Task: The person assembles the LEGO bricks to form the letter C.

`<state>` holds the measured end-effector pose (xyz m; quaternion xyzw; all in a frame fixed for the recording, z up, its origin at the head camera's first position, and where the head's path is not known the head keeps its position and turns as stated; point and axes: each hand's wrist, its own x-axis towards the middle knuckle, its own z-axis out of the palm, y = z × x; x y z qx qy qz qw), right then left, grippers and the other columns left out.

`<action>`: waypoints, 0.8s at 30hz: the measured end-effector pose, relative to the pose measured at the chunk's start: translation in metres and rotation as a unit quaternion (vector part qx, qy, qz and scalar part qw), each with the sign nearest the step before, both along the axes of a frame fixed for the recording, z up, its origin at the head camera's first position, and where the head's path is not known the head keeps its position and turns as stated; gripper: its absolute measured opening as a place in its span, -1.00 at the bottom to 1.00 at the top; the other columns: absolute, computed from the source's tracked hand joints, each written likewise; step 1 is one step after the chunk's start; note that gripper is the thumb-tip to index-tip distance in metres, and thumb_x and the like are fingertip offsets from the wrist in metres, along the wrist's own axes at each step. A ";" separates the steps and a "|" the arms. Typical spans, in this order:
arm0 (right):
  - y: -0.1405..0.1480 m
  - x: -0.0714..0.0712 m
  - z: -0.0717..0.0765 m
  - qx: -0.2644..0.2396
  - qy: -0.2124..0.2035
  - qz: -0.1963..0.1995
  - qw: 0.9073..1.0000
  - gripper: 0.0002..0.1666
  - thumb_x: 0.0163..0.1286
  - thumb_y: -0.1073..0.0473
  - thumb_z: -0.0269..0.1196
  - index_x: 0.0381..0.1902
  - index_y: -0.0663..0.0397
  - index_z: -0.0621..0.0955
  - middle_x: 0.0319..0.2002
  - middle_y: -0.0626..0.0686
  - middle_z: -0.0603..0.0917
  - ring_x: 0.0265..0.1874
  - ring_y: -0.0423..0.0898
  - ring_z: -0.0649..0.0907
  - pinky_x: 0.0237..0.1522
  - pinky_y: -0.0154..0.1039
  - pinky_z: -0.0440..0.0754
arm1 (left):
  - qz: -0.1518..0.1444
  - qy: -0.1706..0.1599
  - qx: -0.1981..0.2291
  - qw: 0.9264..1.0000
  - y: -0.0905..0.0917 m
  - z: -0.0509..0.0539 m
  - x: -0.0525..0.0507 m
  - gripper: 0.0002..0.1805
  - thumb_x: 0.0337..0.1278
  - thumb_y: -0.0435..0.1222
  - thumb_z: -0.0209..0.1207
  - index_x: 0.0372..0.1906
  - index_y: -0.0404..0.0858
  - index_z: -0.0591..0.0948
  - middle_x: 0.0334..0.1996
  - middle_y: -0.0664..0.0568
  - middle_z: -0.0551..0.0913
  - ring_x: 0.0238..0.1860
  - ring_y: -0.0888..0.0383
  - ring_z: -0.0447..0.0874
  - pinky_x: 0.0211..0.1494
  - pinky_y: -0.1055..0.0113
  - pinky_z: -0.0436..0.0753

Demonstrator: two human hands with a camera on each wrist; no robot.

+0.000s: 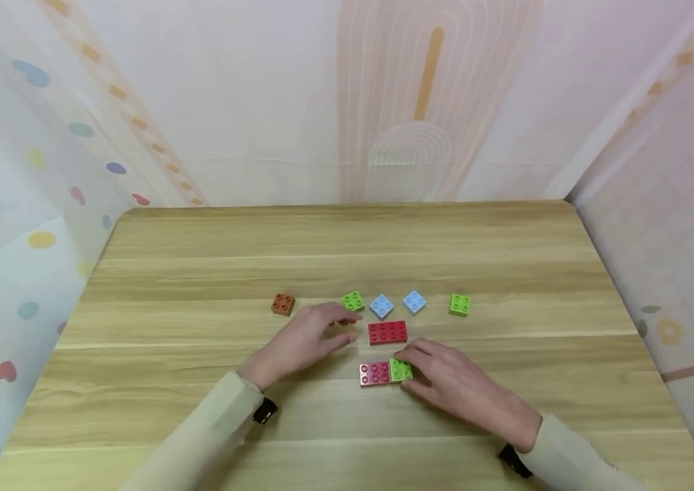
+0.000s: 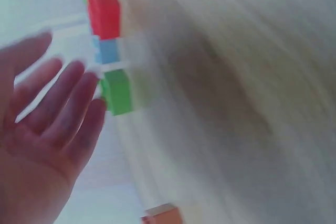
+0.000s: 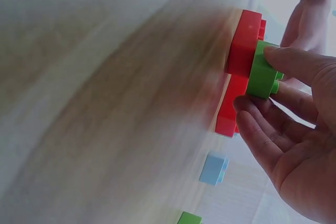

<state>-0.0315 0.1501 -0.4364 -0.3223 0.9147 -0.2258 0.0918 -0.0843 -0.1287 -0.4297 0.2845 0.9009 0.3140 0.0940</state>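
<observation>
My right hand (image 1: 460, 385) pinches a green brick (image 1: 400, 370) between thumb and fingers, at the right end of a red brick (image 1: 374, 374) with studs on top. In the right wrist view the thumb lies on one side of that green brick (image 3: 262, 69). Whether the two bricks are joined I cannot tell. My left hand (image 1: 306, 337) hovers with fingers relaxed and holds nothing. Its fingertips are close to another green brick (image 1: 353, 301), also visible in the left wrist view (image 2: 117, 92). A second red brick (image 1: 387, 333) lies between the hands, just behind the first.
Two light blue bricks (image 1: 381, 306) (image 1: 414, 301) lie behind the red ones. A brown brick (image 1: 283, 304) sits at the left of the row, a green brick (image 1: 460, 305) at the right. The wooden table (image 1: 347, 239) ends at a patterned backdrop (image 1: 261, 102).
</observation>
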 end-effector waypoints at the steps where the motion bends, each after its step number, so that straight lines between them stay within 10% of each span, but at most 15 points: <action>1: 0.000 0.001 -0.001 -0.001 -0.001 -0.001 1.000 -0.50 0.37 0.04 0.46 0.20 0.09 0.66 0.09 0.01 0.69 0.02 -0.12 0.69 0.08 -0.11 0.73 | 0.020 0.006 0.010 1.000 0.000 -0.002 -0.003 -0.66 0.34 -0.25 0.35 0.15 -0.25 0.69 0.05 -0.03 0.75 0.08 0.06 0.72 0.20 0.14 0.70; 10: -0.007 0.000 -0.004 -0.005 -0.042 -0.012 0.999 -0.34 0.38 -0.02 0.45 0.35 0.07 0.56 0.23 0.11 0.65 0.21 0.04 0.64 0.24 0.03 0.65 | 0.129 -0.032 0.034 0.991 0.003 -0.020 -0.027 -0.39 0.23 -0.21 0.43 0.33 -0.30 0.55 0.25 -0.16 0.61 0.26 -0.09 0.59 0.37 -0.01 0.57; 24: -0.013 -0.001 -0.004 0.007 -0.018 0.015 1.000 -0.48 0.38 0.04 0.45 0.21 0.11 0.63 0.09 0.03 0.71 0.09 -0.04 0.67 0.14 -0.04 0.70 | 0.126 -0.012 -0.014 0.992 0.015 -0.019 -0.033 -0.59 0.17 -0.30 0.46 0.11 -0.29 0.68 0.01 -0.09 0.72 0.01 0.01 0.68 0.12 0.11 0.69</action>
